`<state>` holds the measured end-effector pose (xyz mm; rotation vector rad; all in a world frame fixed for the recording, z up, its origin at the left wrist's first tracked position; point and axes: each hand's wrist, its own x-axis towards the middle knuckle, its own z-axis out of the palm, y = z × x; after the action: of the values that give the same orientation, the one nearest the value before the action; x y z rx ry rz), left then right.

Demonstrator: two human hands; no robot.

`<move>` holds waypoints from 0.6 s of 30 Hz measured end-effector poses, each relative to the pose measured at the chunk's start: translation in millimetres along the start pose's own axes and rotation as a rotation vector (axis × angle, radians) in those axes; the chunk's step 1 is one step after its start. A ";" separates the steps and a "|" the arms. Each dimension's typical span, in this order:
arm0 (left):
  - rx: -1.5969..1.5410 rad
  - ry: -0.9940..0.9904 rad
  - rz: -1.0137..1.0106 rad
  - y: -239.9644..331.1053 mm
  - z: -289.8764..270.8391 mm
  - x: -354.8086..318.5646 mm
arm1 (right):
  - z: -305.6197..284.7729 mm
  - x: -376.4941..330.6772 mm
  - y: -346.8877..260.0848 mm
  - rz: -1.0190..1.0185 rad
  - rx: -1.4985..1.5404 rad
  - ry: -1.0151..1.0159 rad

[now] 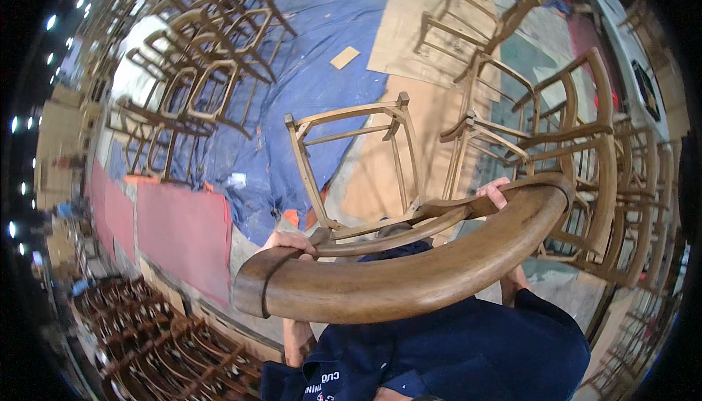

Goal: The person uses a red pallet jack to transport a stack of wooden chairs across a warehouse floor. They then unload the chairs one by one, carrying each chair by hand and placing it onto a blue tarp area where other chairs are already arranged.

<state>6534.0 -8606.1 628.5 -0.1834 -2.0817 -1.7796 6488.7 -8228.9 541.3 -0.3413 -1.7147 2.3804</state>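
Observation:
A brown wooden chair frame (409,284) is right in front of me, its broad curved top rail close below the camera. Its seat (344,114) is an open frame with no panel, and the legs point away from me. My left hand (289,241) is closed around the left back post, just beyond the rail's left end. On the other side, my right hand (494,192) grips the right back post under the rail. The rail hides part of both hands and forearms. Whether the chair's feet touch the floor I cannot tell.
Rows of similar chair frames stand at the left (212,72) and right (578,137). A blue tarp (322,35) and brown cardboard sheets (409,20) cover the floor. Red mats (183,233) lie at the left, with stacked dark wooden parts (175,342) at the lower left.

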 end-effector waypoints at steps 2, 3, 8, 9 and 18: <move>-0.097 0.002 -0.011 -17.3 6.8 46.7 | 10.5 18.5 2.3 -0.046 0.055 0.088; -0.145 0.002 -0.019 -26.5 9.5 69.1 | 14.7 25.4 3.0 -0.040 0.009 0.127; -0.189 -0.257 -0.088 -97.5 4.6 172.6 | 54.3 62.4 19.7 -0.079 -0.031 0.352; -0.200 -0.261 -0.112 -114.8 3.1 188.7 | 67.2 70.7 24.4 -0.059 0.019 0.398; -0.698 -0.441 -0.176 -204.3 26.1 397.2 | 167.6 201.6 15.7 -0.234 -0.114 0.527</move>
<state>6094.5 -8679.1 587.1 -0.6485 -1.6641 -2.7187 6246.5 -8328.5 562.2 -0.6741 -1.5381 1.8206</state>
